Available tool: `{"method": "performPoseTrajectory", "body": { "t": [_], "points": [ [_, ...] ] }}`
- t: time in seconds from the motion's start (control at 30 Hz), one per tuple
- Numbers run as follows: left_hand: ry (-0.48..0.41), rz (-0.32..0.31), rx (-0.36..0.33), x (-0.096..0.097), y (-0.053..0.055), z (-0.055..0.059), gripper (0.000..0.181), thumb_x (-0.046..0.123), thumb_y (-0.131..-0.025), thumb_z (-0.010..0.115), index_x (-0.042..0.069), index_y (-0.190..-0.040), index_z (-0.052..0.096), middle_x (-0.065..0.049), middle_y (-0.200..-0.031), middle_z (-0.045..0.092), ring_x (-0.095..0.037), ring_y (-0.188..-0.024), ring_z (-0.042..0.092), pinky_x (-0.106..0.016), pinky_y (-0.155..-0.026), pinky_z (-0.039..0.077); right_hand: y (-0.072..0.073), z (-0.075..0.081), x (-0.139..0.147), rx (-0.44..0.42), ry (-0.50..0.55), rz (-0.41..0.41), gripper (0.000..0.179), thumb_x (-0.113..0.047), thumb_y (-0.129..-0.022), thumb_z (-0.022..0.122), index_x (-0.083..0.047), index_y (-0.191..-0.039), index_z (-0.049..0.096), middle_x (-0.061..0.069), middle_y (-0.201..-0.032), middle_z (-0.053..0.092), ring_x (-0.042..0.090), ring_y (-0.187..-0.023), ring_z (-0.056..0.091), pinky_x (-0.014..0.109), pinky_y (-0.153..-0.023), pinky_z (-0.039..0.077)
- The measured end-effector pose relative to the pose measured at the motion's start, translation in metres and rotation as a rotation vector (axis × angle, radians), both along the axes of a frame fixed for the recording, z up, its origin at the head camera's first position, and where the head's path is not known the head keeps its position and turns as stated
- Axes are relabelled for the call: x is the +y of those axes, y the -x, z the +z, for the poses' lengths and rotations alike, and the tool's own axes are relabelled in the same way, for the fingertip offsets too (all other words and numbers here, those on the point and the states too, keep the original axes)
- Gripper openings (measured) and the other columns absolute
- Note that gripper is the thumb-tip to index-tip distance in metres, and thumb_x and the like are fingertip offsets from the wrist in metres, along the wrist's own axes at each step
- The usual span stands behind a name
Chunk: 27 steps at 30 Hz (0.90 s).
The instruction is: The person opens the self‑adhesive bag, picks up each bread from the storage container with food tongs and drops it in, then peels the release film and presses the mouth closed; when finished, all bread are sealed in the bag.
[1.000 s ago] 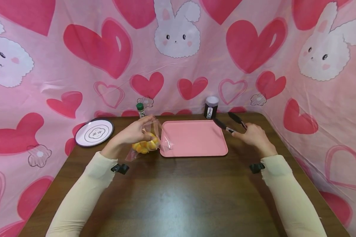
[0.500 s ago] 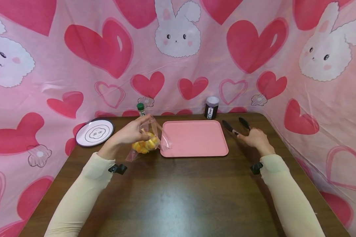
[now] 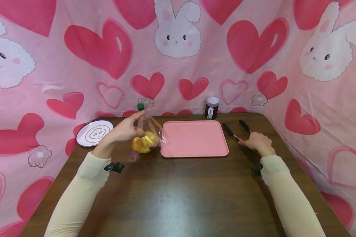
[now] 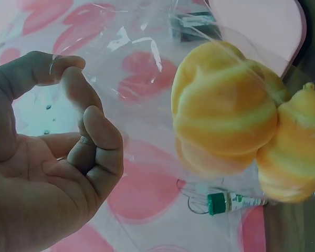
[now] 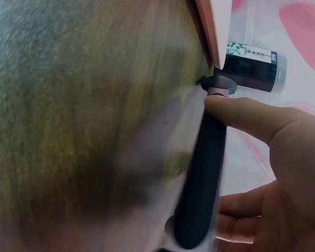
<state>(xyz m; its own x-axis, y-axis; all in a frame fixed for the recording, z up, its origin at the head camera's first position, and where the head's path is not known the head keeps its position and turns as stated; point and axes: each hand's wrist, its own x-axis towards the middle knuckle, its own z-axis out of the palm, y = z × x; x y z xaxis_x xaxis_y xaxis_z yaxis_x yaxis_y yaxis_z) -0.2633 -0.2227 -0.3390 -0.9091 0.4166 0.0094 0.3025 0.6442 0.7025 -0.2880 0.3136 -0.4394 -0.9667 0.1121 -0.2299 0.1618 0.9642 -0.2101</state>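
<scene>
My left hand [image 3: 122,131] pinches the top of a clear plastic bag [image 3: 133,156] between thumb and fingertips. Inside the bag are golden-yellow bread rolls [image 3: 145,142], seen close up in the left wrist view as plump, ridged buns [image 4: 226,107]. On the right, my right hand [image 3: 258,143] grips kitchen tongs [image 3: 229,129] with black tips that point away and stand apart. The right wrist view has the thumb pressed on one black-handled arm of the tongs [image 5: 202,178], low over the table, with the other fingers on the far side.
A pink tray [image 3: 194,138] lies between the hands. Behind it stands a dark jar with a pale lid [image 3: 211,108]. A green-capped bottle [image 3: 140,107] is behind the bag, and a white plate [image 3: 95,133] sits at the back left. A heart-patterned cloth backs the wooden table [image 3: 172,191].
My right hand has drawn the tongs right and down, off the tray's corner, closer to the table. My left hand has shifted slightly left, the bag tilting with it.
</scene>
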Motion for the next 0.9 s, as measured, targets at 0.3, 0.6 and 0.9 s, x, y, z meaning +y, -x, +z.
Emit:
{"method": "performPoseTrajectory", "body": {
  "t": [0.3, 0.6, 0.9],
  "points": [
    [-0.079, 0.019, 0.017, -0.006, -0.006, 0.011, 0.095, 0.007, -0.084, 0.072, 0.007, -0.16, 0.016, -0.021, -0.162, 0.027, -0.01, -0.067, 0.062, -0.02, -0.068, 0.051, 0.0, -0.005, 0.004, -0.034, 0.004, -0.01, 0.075, -0.062, -0.086, 0.064, 0.008, -0.114, 0.059, 0.023, -0.095, 0.06, 0.037, -0.08, 0.056, 0.045, -0.062, 0.046],
    [-0.129, 0.041, 0.004, -0.004, -0.014, 0.021, 0.095, 0.008, -0.086, 0.072, 0.011, -0.161, 0.015, -0.022, -0.164, 0.02, -0.007, -0.073, 0.066, -0.02, -0.07, 0.052, -0.003, -0.001, 0.002, 0.038, 0.0, -0.001, 0.083, -0.065, -0.083, 0.065, 0.006, -0.125, 0.054, 0.031, -0.113, 0.058, 0.045, -0.094, 0.056, 0.055, -0.07, 0.047],
    [-0.225, 0.07, -0.041, 0.006, -0.023, 0.027, 0.092, 0.008, -0.088, 0.071, 0.013, -0.161, 0.015, -0.021, -0.161, 0.027, -0.008, -0.08, 0.071, -0.02, -0.073, 0.054, -0.011, 0.028, -0.027, 0.212, 0.038, 0.111, 0.078, -0.061, -0.09, 0.059, -0.005, -0.143, 0.048, 0.027, -0.14, 0.054, 0.052, -0.121, 0.051, 0.068, -0.09, 0.044]
  ]
}}
